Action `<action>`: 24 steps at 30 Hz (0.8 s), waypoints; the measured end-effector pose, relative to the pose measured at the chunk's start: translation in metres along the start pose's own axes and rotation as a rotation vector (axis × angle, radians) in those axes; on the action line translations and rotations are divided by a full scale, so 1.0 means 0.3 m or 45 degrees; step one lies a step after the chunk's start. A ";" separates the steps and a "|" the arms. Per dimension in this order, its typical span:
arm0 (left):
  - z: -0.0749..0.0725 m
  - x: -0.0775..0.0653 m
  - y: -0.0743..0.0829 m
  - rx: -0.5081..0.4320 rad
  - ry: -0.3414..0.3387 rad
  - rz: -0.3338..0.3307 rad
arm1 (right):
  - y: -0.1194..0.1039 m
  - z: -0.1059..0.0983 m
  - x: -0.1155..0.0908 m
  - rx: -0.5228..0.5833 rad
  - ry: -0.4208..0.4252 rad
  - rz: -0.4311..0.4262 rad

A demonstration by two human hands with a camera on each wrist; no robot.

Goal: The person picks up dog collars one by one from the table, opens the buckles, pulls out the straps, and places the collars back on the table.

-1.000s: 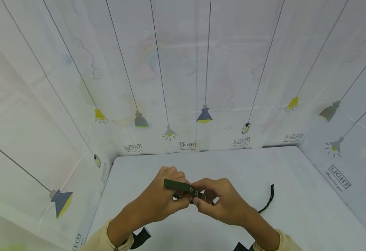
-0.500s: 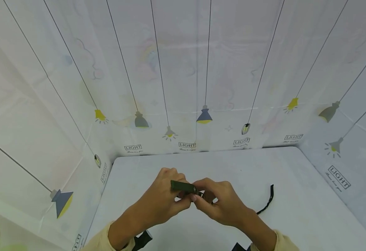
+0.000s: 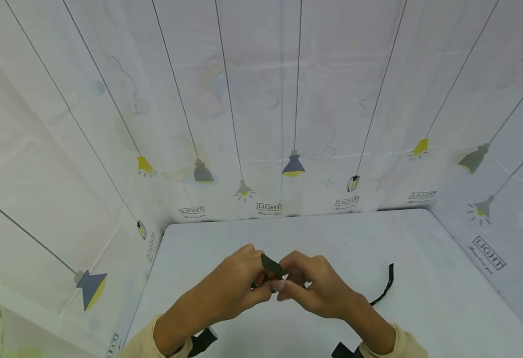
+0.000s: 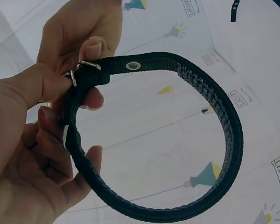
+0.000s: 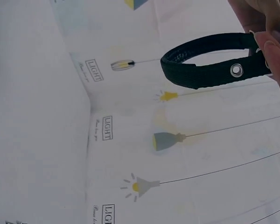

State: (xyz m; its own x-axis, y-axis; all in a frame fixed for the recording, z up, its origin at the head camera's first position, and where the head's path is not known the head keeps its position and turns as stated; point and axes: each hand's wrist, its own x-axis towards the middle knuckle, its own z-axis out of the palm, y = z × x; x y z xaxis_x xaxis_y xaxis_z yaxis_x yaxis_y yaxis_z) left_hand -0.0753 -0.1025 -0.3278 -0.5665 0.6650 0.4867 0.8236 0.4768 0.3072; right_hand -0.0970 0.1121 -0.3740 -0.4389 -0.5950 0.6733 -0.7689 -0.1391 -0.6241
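A dark green dog collar [image 3: 272, 266], closed into a loop, is held up between both hands over the white table. The left hand [image 3: 230, 286] grips it beside the metal buckle [image 4: 71, 78], thumb on the outside and fingers curled through the loop. Finger and thumb of the right hand [image 3: 317, 286] pinch the band close to the metal ring [image 4: 90, 65], their fingertips nearly meeting the left thumb. A metal eyelet [image 5: 236, 70] shows in the band just beyond the pinch. Greyish padding [image 4: 210, 91] lines part of the loop. In the head view the hands hide most of the collar.
On the white table [image 3: 427, 298] a thin black strap [image 3: 387, 288] lies to the right of the right forearm. Curtains [image 3: 261, 99] printed with hanging lamps enclose the table at the back and sides. Dark wrist gear [image 3: 204, 341] shows below the left sleeve.
The collar has turned in the hands, so the band jutting over the left hand looks shorter and sits further right. Both hands stay together at nearly the same spot.
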 end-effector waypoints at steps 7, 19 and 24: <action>0.007 -0.010 -0.008 -0.111 0.021 -0.067 | -0.011 -0.018 0.000 0.134 -0.044 0.030; -0.002 0.003 0.002 -0.290 0.208 -0.147 | -0.018 -0.037 0.014 0.227 0.094 -0.026; -0.008 0.003 -0.007 -0.372 0.140 -0.163 | -0.010 -0.033 0.009 0.198 0.171 0.043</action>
State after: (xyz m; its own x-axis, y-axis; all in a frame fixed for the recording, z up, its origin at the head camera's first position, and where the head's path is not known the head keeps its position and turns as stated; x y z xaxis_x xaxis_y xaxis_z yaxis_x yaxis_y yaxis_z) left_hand -0.0775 -0.1043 -0.3260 -0.6728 0.5366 0.5094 0.7280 0.3574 0.5851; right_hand -0.1006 0.1189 -0.3664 -0.5294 -0.4922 0.6910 -0.6762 -0.2471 -0.6940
